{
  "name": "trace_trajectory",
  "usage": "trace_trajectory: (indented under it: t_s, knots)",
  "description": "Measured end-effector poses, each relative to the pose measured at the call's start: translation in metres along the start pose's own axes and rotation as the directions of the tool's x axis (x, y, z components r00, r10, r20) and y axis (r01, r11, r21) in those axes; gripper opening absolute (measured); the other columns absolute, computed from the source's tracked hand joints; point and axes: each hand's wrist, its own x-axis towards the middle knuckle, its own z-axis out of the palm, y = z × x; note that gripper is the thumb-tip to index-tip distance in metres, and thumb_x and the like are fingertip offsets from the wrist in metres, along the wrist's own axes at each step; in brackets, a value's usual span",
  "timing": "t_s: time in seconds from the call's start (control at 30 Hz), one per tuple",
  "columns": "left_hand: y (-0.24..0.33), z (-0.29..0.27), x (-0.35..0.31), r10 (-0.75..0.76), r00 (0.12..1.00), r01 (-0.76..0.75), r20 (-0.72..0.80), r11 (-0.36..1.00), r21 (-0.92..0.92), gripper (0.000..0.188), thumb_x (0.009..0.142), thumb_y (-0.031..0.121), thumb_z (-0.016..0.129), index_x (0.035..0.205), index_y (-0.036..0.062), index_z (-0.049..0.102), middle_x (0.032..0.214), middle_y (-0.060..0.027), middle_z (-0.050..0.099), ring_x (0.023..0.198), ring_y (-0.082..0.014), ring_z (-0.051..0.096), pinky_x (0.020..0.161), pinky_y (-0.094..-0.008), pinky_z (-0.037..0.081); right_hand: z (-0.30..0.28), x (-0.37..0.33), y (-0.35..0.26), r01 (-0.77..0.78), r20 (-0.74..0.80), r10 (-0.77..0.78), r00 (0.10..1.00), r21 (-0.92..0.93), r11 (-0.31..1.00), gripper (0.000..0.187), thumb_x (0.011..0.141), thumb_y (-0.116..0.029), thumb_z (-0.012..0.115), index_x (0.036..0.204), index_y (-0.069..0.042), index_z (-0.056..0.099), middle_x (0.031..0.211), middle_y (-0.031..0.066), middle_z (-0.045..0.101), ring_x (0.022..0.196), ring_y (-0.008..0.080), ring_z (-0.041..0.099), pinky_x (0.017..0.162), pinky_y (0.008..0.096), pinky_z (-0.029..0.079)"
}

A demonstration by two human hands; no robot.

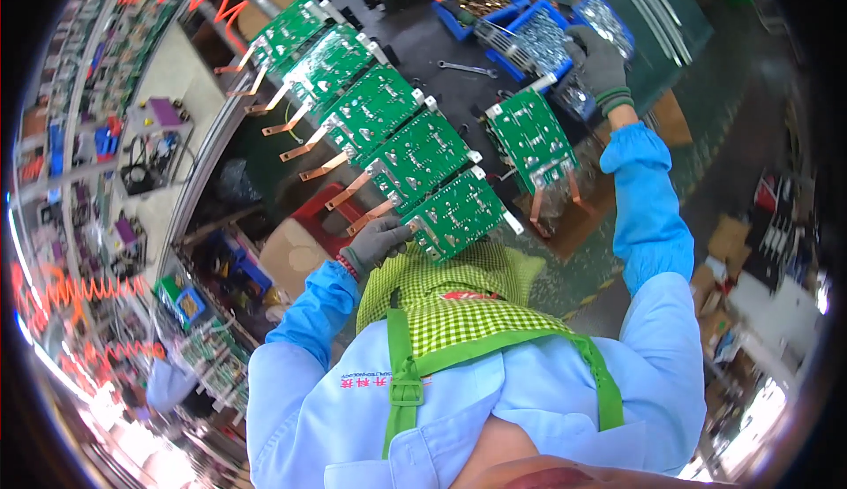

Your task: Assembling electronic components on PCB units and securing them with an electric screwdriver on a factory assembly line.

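the nearest green circuit board [460, 214] ends a row of similar boards [372, 108] before you; your left hand [379, 240], fingers partly curled, touches its left corner, any hold unclear. your right hand [600, 65] is among blue bins [453, 21], its grip indiscernible.

From the left hand [379, 240], a row of green circuit boards [375, 105] blocks 11 to 2 o'clock, copper strips [348, 191] jutting at 11. Beyond, bare bench [454, 105] opens at 1 o'clock, interrupted by a wrench [468, 69]. From the right hand [602, 63], blue bins [450, 19] crowd 10 to 12, a lone board [534, 136] 7.
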Motion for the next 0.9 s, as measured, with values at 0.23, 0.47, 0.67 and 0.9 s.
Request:
trace_trajectory:
  t_s: [0.23,0.47,0.67,0.9]
  knots:
    - [-0.008,-0.007,0.008,0.145,0.982,-0.132,0.119,0.985,-0.111,0.025,0.089,0.027,0.055,0.083,0.0032,0.058,0.065,-0.0005,0.054,0.051,-0.0054,0.046,0.044,-0.0196,0.035,0.035,-0.189,-0.187,0.281,0.055,-0.32,0.946,0.355,0.891,0.028,0.084,-0.017,0.058,0.11,-0.008,0.056,0.099,0.011,0.059,0.086,0.0268,0.059,0.074,0.0364,0.047]
    - [-0.027,-0.013,0.019,0.249,0.956,-0.231,0.156,0.965,-0.128,0.017,0.088,0.02,0.054,0.089,0.0036,0.058,0.069,-0.0011,0.054,0.055,-0.0069,0.047,0.046,-0.0206,0.036,0.132,-0.243,-0.24,0.042,0.199,-0.09,0.976,0.235,0.971,0.021,0.085,-0.023,0.052,0.101,-0.01,0.057,0.089,0.0134,0.058,0.081,0.0313,0.057,0.072,0.0413,0.047]
    - [-0.032,-0.021,0.027,0.798,0.546,-0.83,0.253,0.476,0.291,0.018,0.087,0.02,0.054,0.088,0.0026,0.059,0.069,-0.0007,0.053,0.056,-0.0069,0.048,0.049,-0.0212,0.037,0.152,-0.251,-0.229,0.156,0.118,-0.174,0.978,0.143,0.977,0.022,0.084,-0.023,0.054,0.101,-0.011,0.057,0.092,0.0118,0.058,0.081,0.0316,0.058,0.072,0.0409,0.048]
    - [-0.029,-0.016,0.014,0.333,0.918,-0.281,0.218,0.93,-0.236,0.018,0.086,0.018,0.053,0.084,0.0015,0.059,0.072,-0.0021,0.055,0.056,-0.0062,0.05,0.049,-0.0222,0.039,0.136,-0.237,-0.226,-0.056,0.179,-0.026,0.984,0.442,0.895,0.028,0.082,-0.027,0.058,0.103,-0.009,0.058,0.09,0.013,0.062,0.079,0.0309,0.061,0.07,0.037,0.05]
